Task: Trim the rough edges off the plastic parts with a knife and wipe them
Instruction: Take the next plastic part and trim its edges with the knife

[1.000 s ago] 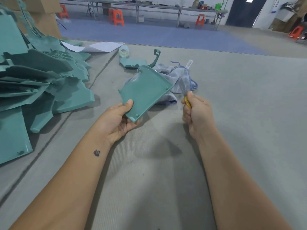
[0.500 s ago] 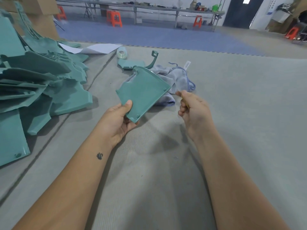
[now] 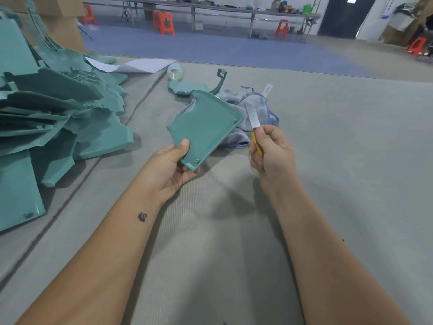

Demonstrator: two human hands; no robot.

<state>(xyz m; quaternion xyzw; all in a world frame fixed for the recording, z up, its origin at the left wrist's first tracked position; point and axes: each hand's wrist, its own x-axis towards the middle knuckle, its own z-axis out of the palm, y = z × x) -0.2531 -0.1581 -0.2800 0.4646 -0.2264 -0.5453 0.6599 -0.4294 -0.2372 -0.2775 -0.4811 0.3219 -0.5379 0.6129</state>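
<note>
The left hand [image 3: 167, 171] grips the near corner of a flat, smooth teal plastic part [image 3: 205, 127], thumb on top, raised above the ribbed grey mat [image 3: 339, 160]. The right hand [image 3: 273, 153] curls round a yellow-handled knife [image 3: 254, 127], its thin metal blade just beside the part's right edge. A crumpled grey cloth [image 3: 255, 104] lies behind.

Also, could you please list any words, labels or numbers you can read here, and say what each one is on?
None can be read.
Knife blade: small dark marks, too blurred.
Cloth tag: print too small.
Wall sign beside the dark door: blue and white, too small and blurred.
</note>
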